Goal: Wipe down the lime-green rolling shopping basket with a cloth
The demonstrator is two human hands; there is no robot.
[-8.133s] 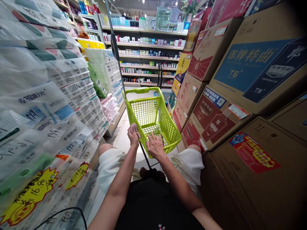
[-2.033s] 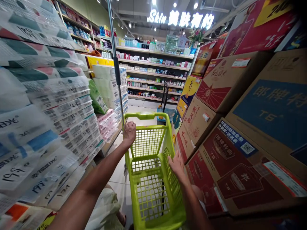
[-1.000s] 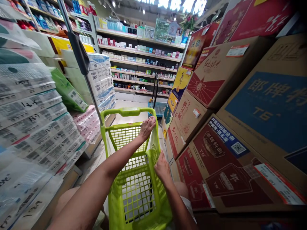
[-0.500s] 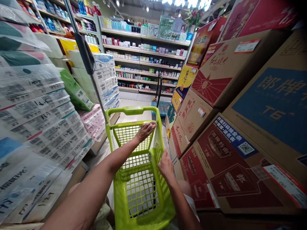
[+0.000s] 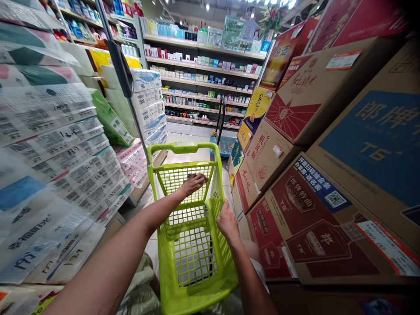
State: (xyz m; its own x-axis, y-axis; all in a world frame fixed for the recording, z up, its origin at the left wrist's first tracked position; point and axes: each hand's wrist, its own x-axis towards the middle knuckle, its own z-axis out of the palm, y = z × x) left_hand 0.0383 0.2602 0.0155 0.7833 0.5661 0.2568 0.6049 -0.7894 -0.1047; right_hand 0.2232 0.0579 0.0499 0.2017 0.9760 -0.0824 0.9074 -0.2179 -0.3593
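Note:
A lime-green rolling shopping basket (image 5: pixel 156 227) with lattice walls stands upright in front of me, nothing lying inside it. Its long pull handle (image 5: pixel 120 70) rises tilted at the left. My right hand (image 5: pixel 227 221) is closed over the basket's right rim. Inside, my left hand (image 5: pixel 196 183) is by the far lattice wall, below the far rim. Its fingers are curled, and what they hold, if anything, is hidden.
Packs of tissue paper (image 5: pixel 49 105) are stacked on the left. Cartons with red and blue printing (image 5: pixel 292 210) rise close on the right. Beyond the basket are a blue flatbed trolley (image 5: pixel 226 145) and shelves of small boxes and bottles (image 5: pixel 203 72).
My left hand has moved down and left, from the basket's far right corner to the inside of its far wall. My right hand keeps its hold on the rim.

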